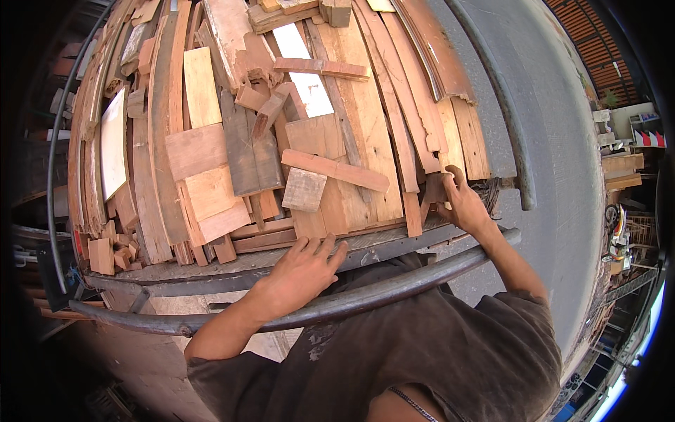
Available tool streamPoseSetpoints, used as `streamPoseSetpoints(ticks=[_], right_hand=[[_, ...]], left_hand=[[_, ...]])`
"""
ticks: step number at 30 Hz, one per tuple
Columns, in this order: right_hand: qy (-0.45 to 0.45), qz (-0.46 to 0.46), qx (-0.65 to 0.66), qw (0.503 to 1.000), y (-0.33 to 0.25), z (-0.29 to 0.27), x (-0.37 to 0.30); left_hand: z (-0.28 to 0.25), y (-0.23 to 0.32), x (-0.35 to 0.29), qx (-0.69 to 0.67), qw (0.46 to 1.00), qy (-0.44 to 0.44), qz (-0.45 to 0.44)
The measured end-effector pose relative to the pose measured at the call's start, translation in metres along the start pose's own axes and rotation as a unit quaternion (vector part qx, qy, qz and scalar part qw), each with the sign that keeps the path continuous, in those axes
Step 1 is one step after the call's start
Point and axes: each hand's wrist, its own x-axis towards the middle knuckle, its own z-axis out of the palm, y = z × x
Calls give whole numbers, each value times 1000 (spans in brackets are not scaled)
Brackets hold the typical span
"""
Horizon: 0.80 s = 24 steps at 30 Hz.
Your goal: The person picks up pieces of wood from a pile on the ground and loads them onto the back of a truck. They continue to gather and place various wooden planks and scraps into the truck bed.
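Observation:
My left hand (301, 273) rests at the near edge of a load of scrap wood, its fingers spread over the bed's dark metal edge (232, 276), holding nothing. At the load's right corner, my right hand (465, 205) curls around a small dark brown wood block (434, 188), thumb below and fingers above. Part of that block is hidden by the fingers. Just left of it, a narrow plank end (413, 214) sticks out over the edge. A short reddish strip (336, 169) and a weathered square block (304, 190) lie on top of the planks, beyond my left hand.
A curved metal pipe rail (351, 294) runs between my body and the bed. Pipe side rails stand at the right (503, 91) and left (53, 162). Long planks (365, 119) and loose offcuts fill the bed. Grey pavement (555, 183) lies to the right, with stacked lumber (624, 165) beyond.

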Motion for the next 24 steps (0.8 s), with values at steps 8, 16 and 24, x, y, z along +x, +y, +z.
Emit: streamPoseSetpoints(ticks=[8,16,24], right_hand=[[25,-48,-44,998,-9,5,0],[30,20,-81,996,-10,15,4],[118,-88,-222,964,-11,24,11]], left_hand=[[-1,0,-1,-4,1000,1,1],[-3,-2,-1,-1,1000,10,-3],[0,1,-1,-4,1000,2,3]])
